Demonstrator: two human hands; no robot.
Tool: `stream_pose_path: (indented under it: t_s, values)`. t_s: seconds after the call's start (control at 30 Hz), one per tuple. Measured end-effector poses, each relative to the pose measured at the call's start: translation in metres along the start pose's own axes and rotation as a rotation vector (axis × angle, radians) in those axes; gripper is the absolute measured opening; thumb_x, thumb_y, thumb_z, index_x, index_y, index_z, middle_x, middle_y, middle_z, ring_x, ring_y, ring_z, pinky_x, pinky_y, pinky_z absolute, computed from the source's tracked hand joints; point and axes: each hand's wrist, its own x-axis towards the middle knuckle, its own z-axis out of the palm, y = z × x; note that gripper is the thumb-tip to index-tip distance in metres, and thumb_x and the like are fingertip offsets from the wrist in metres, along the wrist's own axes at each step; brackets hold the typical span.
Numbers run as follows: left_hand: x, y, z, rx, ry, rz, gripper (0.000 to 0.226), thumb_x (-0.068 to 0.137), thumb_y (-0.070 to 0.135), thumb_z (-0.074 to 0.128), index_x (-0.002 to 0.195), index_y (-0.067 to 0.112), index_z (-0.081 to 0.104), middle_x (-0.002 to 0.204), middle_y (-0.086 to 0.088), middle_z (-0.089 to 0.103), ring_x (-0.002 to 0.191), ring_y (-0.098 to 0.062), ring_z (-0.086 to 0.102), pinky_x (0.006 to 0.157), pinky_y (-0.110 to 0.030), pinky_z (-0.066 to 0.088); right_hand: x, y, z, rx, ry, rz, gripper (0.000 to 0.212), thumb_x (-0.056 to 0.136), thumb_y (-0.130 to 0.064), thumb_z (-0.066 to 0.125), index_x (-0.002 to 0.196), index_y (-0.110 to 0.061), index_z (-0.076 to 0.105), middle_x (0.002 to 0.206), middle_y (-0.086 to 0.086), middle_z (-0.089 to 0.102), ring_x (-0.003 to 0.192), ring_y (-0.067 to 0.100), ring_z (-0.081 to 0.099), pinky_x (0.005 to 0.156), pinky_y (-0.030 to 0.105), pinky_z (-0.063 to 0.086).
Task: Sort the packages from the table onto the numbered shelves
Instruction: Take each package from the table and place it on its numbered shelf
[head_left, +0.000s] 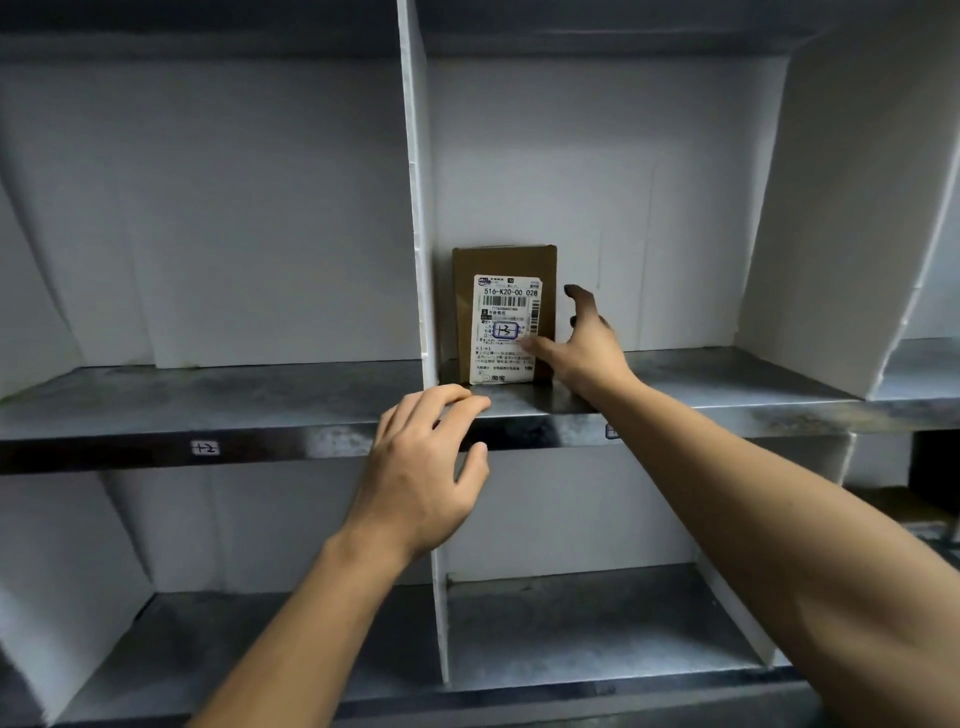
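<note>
Nearest, left hand (421, 467) loosely curled at the shelf (208, 395) edge, holding nothing. Right hand (582, 343) spread open, thumb against the box (501, 265), upright beside the divider (415, 208). Probably light, stiff cardboard; best pinched across both side edges.

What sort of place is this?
Probably a parcel sorting room: metal shelves split by white dividers, a handwritten number tag on the shelf edge, and a cardboard package bearing a barcoded shipping label.
</note>
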Motion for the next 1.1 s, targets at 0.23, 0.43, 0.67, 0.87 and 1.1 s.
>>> stream_pose_path:
  t_s: [0.23, 0.43, 0.67, 0.87, 1.1]
  values:
    - [-0.02, 0.034, 0.012, -0.092, -0.003, 0.06, 0.042, 0.086, 0.026, 0.053, 0.127, 0.015, 0.059, 0.121, 0.0, 0.057, 0.112, -0.018, 0.051, 0.097, -0.034, 0.042, -0.07, 0.037, -0.048, -0.385, 0.167, -0.355, 0.042, 0.097, -0.035, 0.059, 0.132, -0.013, 0.057, 0.128, 0.012, 0.058, 0.115, 0.034, 0.055, 0.092, 0.041, 0.047]
    - [-0.028, 0.098, 0.061, -0.181, -0.12, 0.12, 0.046, 0.085, 0.032, 0.05, 0.126, 0.016, 0.059, 0.12, -0.001, 0.056, 0.11, -0.021, 0.051, 0.093, -0.038, 0.042, -0.149, 0.103, -0.114, -0.748, 0.159, -0.438, 0.042, 0.095, -0.041, 0.05, 0.121, -0.011, 0.062, 0.12, 0.013, 0.062, 0.103, 0.035, 0.059, 0.08, 0.047, 0.052]
    - [-0.049, 0.243, 0.135, -0.294, -0.371, 0.247, 0.05, 0.085, 0.042, 0.043, 0.13, 0.022, 0.055, 0.125, 0.001, 0.055, 0.114, -0.021, 0.049, 0.096, -0.039, 0.04, -0.27, 0.198, -0.237, -1.007, 0.052, -0.127, 0.043, 0.089, -0.044, 0.05, 0.118, -0.015, 0.061, 0.119, 0.012, 0.061, 0.101, 0.035, 0.061, 0.077, 0.043, 0.052]
    - [-0.084, 0.398, 0.183, -0.4, -0.53, 0.451, 0.051, 0.085, 0.04, 0.048, 0.132, 0.022, 0.053, 0.125, 0.0, 0.055, 0.112, -0.026, 0.051, 0.096, -0.041, 0.041, -0.398, 0.265, -0.355, -1.199, -0.019, 0.26, 0.044, 0.09, -0.053, 0.046, 0.119, -0.022, 0.057, 0.12, 0.007, 0.059, 0.105, 0.03, 0.061, 0.08, 0.039, 0.05]
    - [-0.157, 0.547, 0.223, -0.503, -0.724, 0.643, 0.049, 0.092, 0.037, 0.052, 0.139, 0.025, 0.045, 0.133, 0.003, 0.049, 0.12, -0.022, 0.045, 0.099, -0.039, 0.038, -0.543, 0.313, -0.451, -1.236, -0.013, 0.655, 0.048, 0.087, -0.053, 0.051, 0.123, -0.023, 0.057, 0.125, 0.008, 0.06, 0.11, 0.032, 0.06, 0.083, 0.04, 0.05]
